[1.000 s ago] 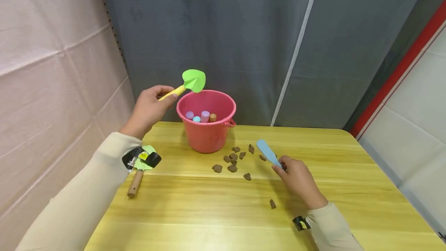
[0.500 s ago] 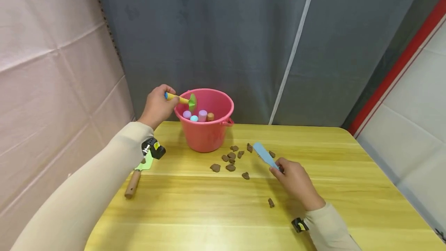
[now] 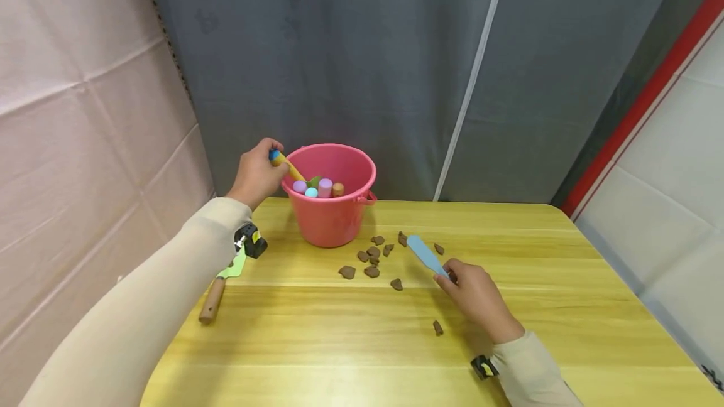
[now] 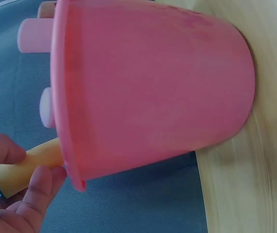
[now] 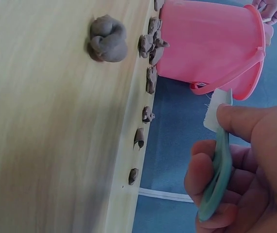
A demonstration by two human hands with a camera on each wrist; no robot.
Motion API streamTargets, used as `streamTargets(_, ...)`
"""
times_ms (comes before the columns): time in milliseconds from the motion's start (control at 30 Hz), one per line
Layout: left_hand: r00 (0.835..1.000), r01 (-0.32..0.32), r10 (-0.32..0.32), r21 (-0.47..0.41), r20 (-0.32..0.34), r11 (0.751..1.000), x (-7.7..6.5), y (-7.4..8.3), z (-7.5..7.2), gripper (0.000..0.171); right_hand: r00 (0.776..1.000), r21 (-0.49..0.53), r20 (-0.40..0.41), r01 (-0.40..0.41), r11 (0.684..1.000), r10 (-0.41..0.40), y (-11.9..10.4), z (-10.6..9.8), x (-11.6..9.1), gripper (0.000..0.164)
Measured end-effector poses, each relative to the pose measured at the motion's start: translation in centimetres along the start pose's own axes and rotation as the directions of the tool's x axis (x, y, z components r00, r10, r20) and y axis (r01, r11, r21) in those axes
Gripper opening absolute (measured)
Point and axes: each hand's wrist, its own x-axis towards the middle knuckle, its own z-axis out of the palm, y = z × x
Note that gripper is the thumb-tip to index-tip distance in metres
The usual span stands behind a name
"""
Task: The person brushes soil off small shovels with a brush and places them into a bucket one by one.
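In the head view, my left hand (image 3: 257, 174) pinches the yellow, blue-ended handle of a toy shovel (image 3: 294, 170) at the left rim of a pink bucket (image 3: 328, 223). The shovel's green blade is down inside the bucket, partly hidden. Thumb and fingers on the handle (image 4: 19, 174) show in the left wrist view. My right hand (image 3: 477, 300) holds a small brush (image 3: 424, 254) over the table, right of scattered brown lumps (image 3: 371, 272). Its teal handle (image 5: 221, 170) and white bristles (image 5: 214, 112) appear in the right wrist view.
Purple (image 3: 325, 188), light-blue and brown-topped pieces stand in the bucket. A trowel (image 3: 212, 300) with a wooden handle and green blade lies left on the wooden table (image 3: 317, 357), partly under my left wrist. A grey curtain (image 3: 339, 49) hangs behind the table.
My left hand has brought the toy shovel from above the bucket's rim down into it, blade first. The right hand and brush have barely moved.
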Motion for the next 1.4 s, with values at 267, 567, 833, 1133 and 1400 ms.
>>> streamTargets(267,0.999,-0.036,0.033,0.061,0.043,0.997,0.3,0.0,0.5,0.037,1.0,-0.001,-0.007,0.003,1.0,-0.003,0.0,0.1,-0.4,0.014)
streamTargets(567,0.988,-0.049,0.034,0.094,0.153,0.994,0.2,-0.1,0.8,0.035,1.0,0.008,0.004,0.007,1.0,-0.007,-0.2,0.3,-0.4,0.013)
streamTargets(833,0.981,-0.046,0.023,0.117,0.192,0.992,-0.1,0.0,0.5,0.028,1.0,0.007,0.011,0.017,1.0,-0.017,-0.2,0.3,-0.1,0.013)
streamTargets(1133,0.974,-0.091,0.052,0.17,0.222,0.981,-0.7,-0.4,-1.5,0.022,1.0,0.002,0.008,0.02,1.0,-0.02,-0.3,0.1,0.2,0.014)
streamTargets(1400,0.921,-0.038,-0.084,0.302,0.38,0.953,-2.6,-5.8,-4.9,0.029,1.0,0.002,0.009,0.019,1.0,-0.02,-0.4,0.0,0.3,0.013)
